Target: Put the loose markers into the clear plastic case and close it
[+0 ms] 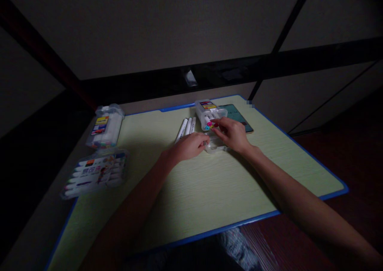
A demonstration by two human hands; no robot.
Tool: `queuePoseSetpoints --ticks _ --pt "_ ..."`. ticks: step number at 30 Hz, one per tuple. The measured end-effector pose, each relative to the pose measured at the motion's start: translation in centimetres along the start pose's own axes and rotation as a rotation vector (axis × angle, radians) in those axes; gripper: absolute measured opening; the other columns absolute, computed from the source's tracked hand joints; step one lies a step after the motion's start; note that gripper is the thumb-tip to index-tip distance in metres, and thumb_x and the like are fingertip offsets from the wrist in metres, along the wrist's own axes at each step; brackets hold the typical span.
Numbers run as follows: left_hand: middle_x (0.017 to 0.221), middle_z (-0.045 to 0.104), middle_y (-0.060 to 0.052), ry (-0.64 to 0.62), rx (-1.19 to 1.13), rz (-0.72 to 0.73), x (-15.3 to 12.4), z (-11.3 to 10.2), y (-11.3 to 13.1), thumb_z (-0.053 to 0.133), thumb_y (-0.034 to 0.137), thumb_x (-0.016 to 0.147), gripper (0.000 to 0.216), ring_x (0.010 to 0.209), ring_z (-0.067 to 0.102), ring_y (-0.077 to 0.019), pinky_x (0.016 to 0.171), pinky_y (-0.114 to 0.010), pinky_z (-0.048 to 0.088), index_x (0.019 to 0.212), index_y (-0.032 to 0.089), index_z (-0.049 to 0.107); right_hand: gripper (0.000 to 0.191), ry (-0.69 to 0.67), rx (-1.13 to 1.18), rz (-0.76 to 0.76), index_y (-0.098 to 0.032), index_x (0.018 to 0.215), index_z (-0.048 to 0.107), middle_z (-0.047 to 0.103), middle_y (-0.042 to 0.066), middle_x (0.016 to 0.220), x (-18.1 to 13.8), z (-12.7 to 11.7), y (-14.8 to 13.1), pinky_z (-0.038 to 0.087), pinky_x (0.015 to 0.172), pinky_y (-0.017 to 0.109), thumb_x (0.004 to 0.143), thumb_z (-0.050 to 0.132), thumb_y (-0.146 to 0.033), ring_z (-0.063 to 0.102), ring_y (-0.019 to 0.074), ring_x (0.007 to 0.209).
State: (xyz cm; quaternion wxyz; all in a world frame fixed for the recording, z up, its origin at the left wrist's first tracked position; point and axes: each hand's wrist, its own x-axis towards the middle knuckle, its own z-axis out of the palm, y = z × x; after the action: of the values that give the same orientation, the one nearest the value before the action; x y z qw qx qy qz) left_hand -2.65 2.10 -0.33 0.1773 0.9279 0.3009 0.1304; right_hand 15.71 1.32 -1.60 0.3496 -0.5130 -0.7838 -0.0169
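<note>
The case (204,114) lies just beyond the right hand (232,133), bent at its mouth, and the left hand (193,145), curled by its lid (216,146); whether either pinches, I cannot tell. It is translucent and labelled, bright marker ends (209,124) showing.

Right of centre, right hand (233,133) touches coloured marker ends (208,126) in the open case (202,110), left hand (191,145) at its lid (216,144)!

- L. case (114,129): yel./blue label (99,125), txt. is illegible.
- Flat marker pk. (89,179): orange tag (89,162), lg. chars. are blurred.
- Ctr. case (200,112): yel. label (208,105), txt. too sm. to read.
- Loose markers (187,126): dk. barrel print, unreadable.
- Phone (236,113): scrn. marks, unreadable.
</note>
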Motion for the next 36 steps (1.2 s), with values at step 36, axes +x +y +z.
queuePoseSetpoints --ticks 36 --pt "0.068 0.053 0.000 0.032 0.038 -0.002 0.0 0.2 -0.1 0.044 0.007 0.073 0.015 0.061 0.046 -0.0098 0.056 -0.021 0.033 0.077 0.015 0.056 0.031 0.001 -0.253 0.006 -0.023 0.103 0.060 0.063 0.001 0.083 0.6 0.0 -1.2 0.023 0.048 0.023 0.086 0.039 -0.037 0.052 0.0104 0.059"
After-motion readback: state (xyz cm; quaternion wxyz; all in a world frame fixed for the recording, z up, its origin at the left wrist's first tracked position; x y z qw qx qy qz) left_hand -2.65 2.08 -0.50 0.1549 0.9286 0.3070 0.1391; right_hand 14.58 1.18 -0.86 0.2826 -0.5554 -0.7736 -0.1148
